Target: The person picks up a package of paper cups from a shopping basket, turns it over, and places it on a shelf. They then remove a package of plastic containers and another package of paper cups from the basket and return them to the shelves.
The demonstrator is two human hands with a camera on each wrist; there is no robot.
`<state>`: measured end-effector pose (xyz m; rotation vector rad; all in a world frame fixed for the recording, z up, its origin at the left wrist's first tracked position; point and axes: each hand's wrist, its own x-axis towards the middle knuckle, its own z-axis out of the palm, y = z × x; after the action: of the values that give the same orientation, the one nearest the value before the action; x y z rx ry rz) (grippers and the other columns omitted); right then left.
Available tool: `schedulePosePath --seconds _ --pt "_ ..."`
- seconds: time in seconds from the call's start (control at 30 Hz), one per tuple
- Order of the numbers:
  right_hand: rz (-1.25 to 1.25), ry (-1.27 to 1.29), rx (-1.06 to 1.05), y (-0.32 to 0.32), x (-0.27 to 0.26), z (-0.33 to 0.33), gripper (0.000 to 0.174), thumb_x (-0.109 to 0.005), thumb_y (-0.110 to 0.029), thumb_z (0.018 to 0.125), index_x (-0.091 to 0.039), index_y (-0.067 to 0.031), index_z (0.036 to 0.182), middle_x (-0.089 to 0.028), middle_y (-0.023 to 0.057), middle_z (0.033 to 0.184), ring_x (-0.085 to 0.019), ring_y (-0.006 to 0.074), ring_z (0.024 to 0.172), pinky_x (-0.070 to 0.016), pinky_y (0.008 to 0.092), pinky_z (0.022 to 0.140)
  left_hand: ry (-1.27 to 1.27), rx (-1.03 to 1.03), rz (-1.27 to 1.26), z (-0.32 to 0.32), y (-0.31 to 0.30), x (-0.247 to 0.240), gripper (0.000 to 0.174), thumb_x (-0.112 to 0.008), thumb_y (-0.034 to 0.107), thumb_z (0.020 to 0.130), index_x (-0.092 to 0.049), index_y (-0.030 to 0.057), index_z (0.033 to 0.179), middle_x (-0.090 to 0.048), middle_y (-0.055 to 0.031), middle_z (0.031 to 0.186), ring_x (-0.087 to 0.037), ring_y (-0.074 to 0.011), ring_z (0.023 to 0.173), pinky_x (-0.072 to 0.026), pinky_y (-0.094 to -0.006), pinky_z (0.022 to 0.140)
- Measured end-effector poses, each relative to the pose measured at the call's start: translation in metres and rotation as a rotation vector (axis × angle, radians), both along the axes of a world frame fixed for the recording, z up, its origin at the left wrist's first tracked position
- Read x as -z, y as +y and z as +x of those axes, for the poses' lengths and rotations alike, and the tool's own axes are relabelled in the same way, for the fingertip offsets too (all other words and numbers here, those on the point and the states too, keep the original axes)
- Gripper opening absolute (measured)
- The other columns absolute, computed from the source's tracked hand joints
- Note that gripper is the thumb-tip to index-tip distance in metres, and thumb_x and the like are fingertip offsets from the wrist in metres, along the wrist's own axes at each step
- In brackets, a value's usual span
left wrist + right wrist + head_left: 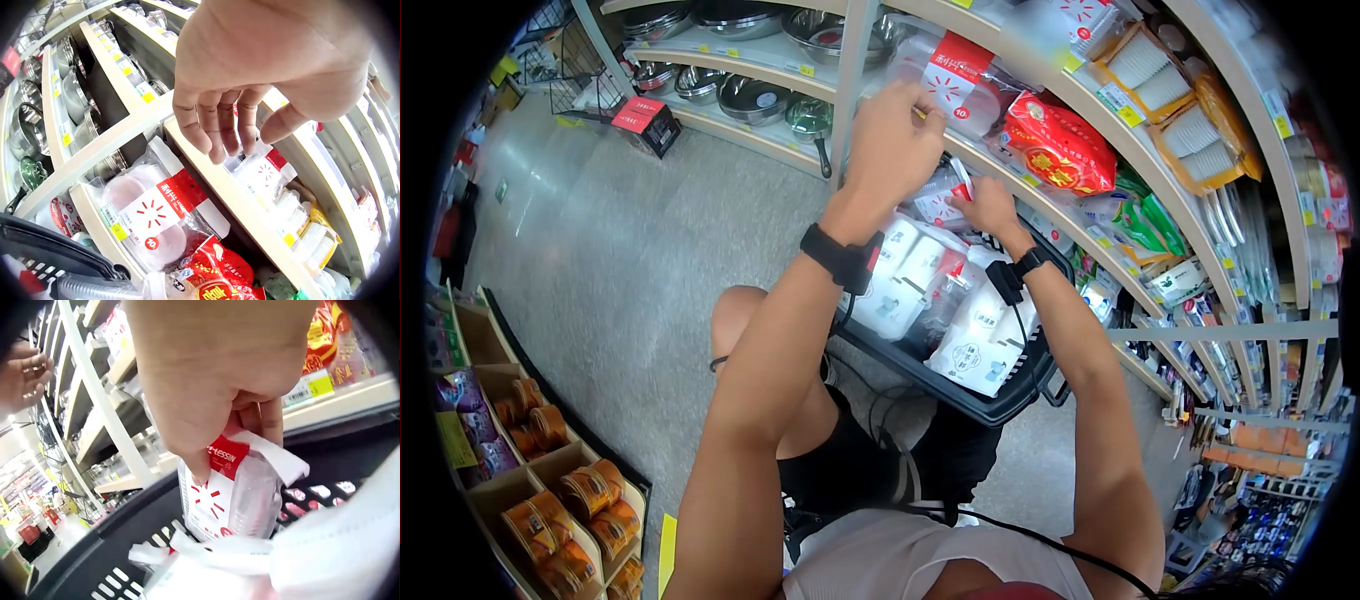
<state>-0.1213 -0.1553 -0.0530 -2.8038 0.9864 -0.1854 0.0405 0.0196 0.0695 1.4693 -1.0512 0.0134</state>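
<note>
"Where is the right hand (990,208) working?"

"It is working inside the black basket (988,408), at the end lying farthest from the person's body. Its thumb and fingers are pinching the upper part of a cup pack (215,503) with a red and white label."

"And is the pack standing on the basket's bottom?"

"This I cannot tell. Two white packs (975,350) are filling the nearer part of the basket."

"What is the left hand (900,145) doing?"

"It is hovering above the basket's far end, close to the shelf goods. The fingers are hanging loosely and are grasping nothing."

"How should one be handling this step?"

"In my judgement, one should be pinching softly, because the thin plastic is probably denting easily. One should be guiding the pack's base along the basket's far wall, without pressing the white packs, and be loosening the fingers only when it is resting firmly."
</note>
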Motion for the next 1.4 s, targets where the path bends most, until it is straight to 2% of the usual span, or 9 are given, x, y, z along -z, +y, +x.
schedulePosePath --seconds 0.17,0.3,0.33,0.43,0.67,0.9,1.03,1.2,1.4 --pt "0.085 -0.167 -0.115 0.005 -0.070 -0.011 0.037 -0.084 -0.035 0.077 -0.074 -0.0002 0.086 -0.068 0.0242 0.077 -0.068 0.0407 0.074 -0.0523 0.0470 0.070 -0.014 0.038 0.129 0.002 -0.004 0.011 0.028 -0.073 0.011 0.080 -0.065 -0.0044 0.101 -0.070 -0.0187 0.097 -0.069 -0.0292 0.091 -0.0535 -0.0385 0.082" --pt "0.211 -0.247 -0.266 0.015 -0.138 -0.025 0.035 -0.084 -0.031 0.078 -0.074 -0.0009 0.094 -0.068 0.0222 0.078 -0.065 0.0370 0.069 -0.0507 0.0416 0.068 -0.054 0.232 0.356 -0.002 -0.001 0.011 0.069 -0.083 0.017 0.074 -0.052 -0.0024 0.132 -0.061 -0.0248 0.131 -0.061 -0.0369 0.121 -0.0481 -0.0426 0.104" --pt "0.246 -0.297 -0.308 0.024 -0.156 -0.030 0.028 -0.085 -0.022 0.081 -0.073 0.0012 0.092 -0.057 0.0101 0.065 -0.046 0.0094 0.063 -0.0446 0.0325 0.060 -0.040 0.294 0.322 -0.005 0.000 0.012 0.066 -0.084 0.019 0.074 -0.055 -0.0030 0.129 -0.064 -0.0240 0.126 -0.063 -0.0342 0.116 -0.0490 -0.0411 0.101" --pt "0.282 -0.323 -0.275 0.043 -0.209 -0.042 0.027 -0.086 -0.018 0.081 -0.073 0.0022 0.093 -0.065 0.0052 0.070 -0.052 0.0066 0.067 -0.0474 0.0291 0.064 -0.033 0.474 0.319 -0.008 -0.003 0.000 0.055 -0.085 0.022 0.077 -0.062 -0.0041 0.120 -0.069 -0.0202 0.113 -0.066 -0.0269 0.105 -0.0503 -0.0373 0.094" --pt "0.616 -1.046 -0.095 0.030 -0.205 -0.047 0.067 -0.081 -0.011 0.086 -0.043 0.0073 0.137 -0.068 0.0124 0.115 -0.065 0.0115 0.091 -0.0550 0.0266 0.077 0.305 0.627 0.116 -0.016 -0.020 -0.001 0.034 -0.077 0.020 0.089 -0.068 -0.0061 0.110 -0.073 -0.0129 0.100 -0.067 -0.0156 0.091 -0.0520 -0.0321 0.082" --pt "0.540 -0.482 -0.095 0.032 -0.191 -0.047 0.046 -0.086 -0.019 0.079 -0.066 0.0039 0.113 -0.072 0.0064 0.091 -0.065 0.0108 0.082 -0.0518 0.0271 0.071 0.419 0.613 0.092 -0.015 -0.026 -0.001 0.039 -0.078 0.018 0.090 -0.064 -0.0052 0.119 -0.072 -0.0112 0.110 -0.066 -0.0134 0.099 -0.0534 -0.0308 0.088" --pt "0.166 -0.698 -0.083 0.012 -0.214 -0.039 0.041 -0.084 -0.019 0.081 -0.066 0.0062 0.108 -0.074 0.0142 0.095 -0.069 0.0185 0.083 -0.0545 0.0359 0.075 0.209 0.187 -0.095 -0.016 -0.038 0.014 0.060 -0.086 0.028 0.081 -0.059 -0.0042 0.123 -0.067 -0.0138 0.116 -0.064 -0.0187 0.107 -0.0528 -0.0336 0.090" --pt "0.137 -1.143 -0.095 -0.046 -0.258 -0.014 0.038 -0.082 -0.017 0.085 -0.064 0.0064 0.109 -0.074 0.0143 0.097 -0.070 0.0174 0.083 -0.0541 0.0296 0.072 0.279 0.228 0.041 -0.014 -0.037 0.020 0.058 -0.088 0.029 0.077 -0.059 -0.0014 0.117 -0.065 -0.0118 0.112 -0.063 -0.0204 0.106 -0.0526 -0.0332 0.088" --pt "0.008 -1.047 -0.026 -0.105 -0.249 0.011 0.041 -0.084 -0.022 0.082 -0.066 0.0064 0.105 -0.067 0.0071 0.079 -0.056 0.0127 0.065 -0.0457 0.0302 0.057 0.255 0.242 0.045 -0.016 -0.040 0.024 0.053 -0.087 0.027 0.077 -0.060 -0.0013 0.112 -0.067 -0.0140 0.108 -0.065 -0.0236 0.103 -0.0524 -0.0354 0.088"
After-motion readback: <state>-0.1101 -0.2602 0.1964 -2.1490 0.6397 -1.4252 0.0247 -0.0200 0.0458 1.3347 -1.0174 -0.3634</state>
